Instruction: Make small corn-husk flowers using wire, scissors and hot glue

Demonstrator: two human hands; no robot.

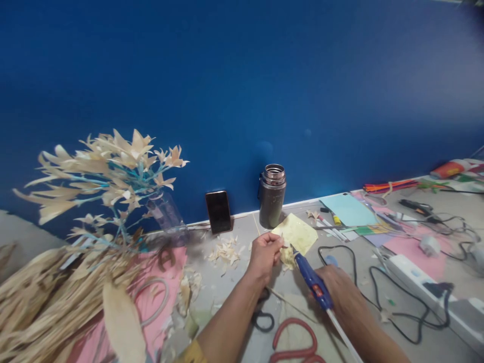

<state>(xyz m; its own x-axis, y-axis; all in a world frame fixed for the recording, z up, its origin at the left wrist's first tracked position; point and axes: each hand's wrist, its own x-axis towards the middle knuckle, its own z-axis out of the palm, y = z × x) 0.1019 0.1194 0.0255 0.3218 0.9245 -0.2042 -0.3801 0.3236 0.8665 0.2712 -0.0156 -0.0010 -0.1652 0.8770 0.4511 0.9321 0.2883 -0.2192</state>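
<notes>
My left hand (264, 252) fingers pinch a small cream petal piece (288, 257) above the surface (234, 287); my right hand (342, 290) grips the blue glue gun (312, 280), nozzle touching it. Gluing underway, I judge; steady pressure comes next.

Craft workshop (paper scraps (225, 250), scissors (298, 343))

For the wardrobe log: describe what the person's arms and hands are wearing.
Both hands, left hand and right hand, are bare, with no gloves, and both forearms are uncovered. No rings or watch show. A bit of yellow patterned sleeve appears at the left arm near the bottom edge.
</notes>
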